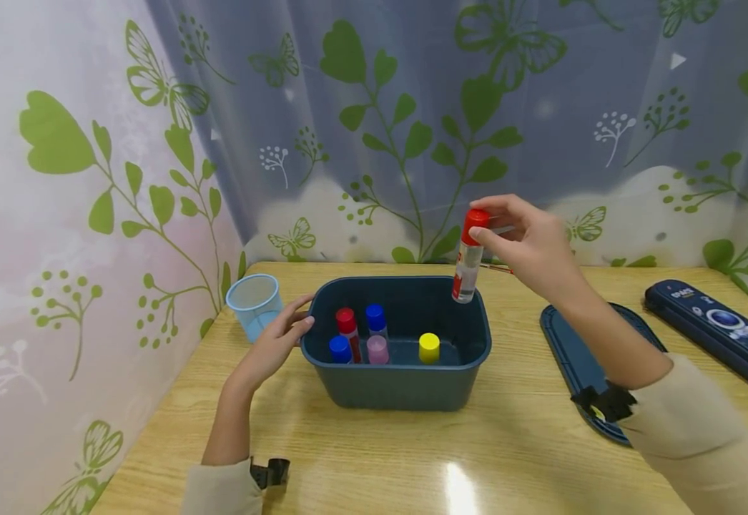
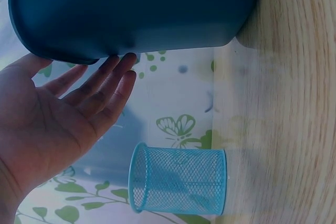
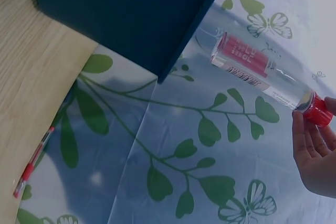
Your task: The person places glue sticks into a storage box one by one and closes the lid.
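Observation:
My right hand (image 1: 531,239) pinches the red cap of a clear glue bottle (image 1: 467,266) between thumb and fingers. The bottle hangs almost upright, its base overlapping the back right rim of a dark blue bin (image 1: 396,390) in the head view. At the bin's left end, my left hand (image 1: 274,347) touches the rim with extended fingers. Inside the bin stand a red-capped bottle (image 1: 346,322), a blue-capped bottle (image 1: 376,317) and another with a blue cap (image 1: 340,349). A pink-capped item (image 1: 377,350) and a yellow cap (image 1: 429,347) are also in there, their lower parts partly hidden.
Left of the bin is a light blue mesh cup (image 2: 178,181). To the right lies a dark blue lid (image 1: 570,350), partly behind my forearm, with a space-themed pencil case (image 1: 721,329) beyond it. A thin red pen (image 3: 34,161) lies near the table's back edge.

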`<state>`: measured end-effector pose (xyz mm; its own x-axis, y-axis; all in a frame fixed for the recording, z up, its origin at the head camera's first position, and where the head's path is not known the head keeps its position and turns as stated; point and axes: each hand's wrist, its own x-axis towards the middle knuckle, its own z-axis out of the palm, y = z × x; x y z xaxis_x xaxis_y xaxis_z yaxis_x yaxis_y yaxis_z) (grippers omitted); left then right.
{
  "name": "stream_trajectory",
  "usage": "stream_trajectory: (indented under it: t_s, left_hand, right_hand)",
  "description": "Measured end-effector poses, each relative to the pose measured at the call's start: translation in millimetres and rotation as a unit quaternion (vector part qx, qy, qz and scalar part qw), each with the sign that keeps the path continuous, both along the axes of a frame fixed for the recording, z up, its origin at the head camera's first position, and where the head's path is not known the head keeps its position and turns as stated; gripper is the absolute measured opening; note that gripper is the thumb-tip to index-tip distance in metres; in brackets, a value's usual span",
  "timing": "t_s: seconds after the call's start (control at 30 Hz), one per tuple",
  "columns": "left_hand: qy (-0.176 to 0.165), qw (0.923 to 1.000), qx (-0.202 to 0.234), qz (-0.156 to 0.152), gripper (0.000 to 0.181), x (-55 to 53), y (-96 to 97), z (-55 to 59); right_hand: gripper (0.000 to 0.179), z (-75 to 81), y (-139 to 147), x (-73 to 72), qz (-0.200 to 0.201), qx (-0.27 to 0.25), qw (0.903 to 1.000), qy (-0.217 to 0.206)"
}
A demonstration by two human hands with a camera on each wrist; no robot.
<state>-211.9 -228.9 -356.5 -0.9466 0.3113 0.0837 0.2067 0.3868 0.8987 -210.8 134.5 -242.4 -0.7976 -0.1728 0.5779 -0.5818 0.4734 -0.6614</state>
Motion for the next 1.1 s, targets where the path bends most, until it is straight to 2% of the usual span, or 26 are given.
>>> stream_trajectory:
  t_s: [0.33, 0.57, 1.1]
  left_hand:
    - [0.001, 1.0, 0.005, -0.002, 0.053, 1.0, 0.4, 1.7]
    - [0.0, 1.0, 0.009, -0.004, 0.053, -0.1, -0.3, 0.9]
    - [0.0, 1.0, 0.001, 0.001, 0.052, 0.8, -0.2, 1.6]
  right_hand:
    - [0.031, -18.2, -27.3, -10.2, 0.044, 0.008, 0.999, -0.007]
    - [0.029, -32.3, -40.8, -14.4, 0.055, 0.014, 0.9975, -0.043]
    - [0.027, -72.5, -49.0, -22.4, 0.064, 0.042, 0.9932, -0.088]
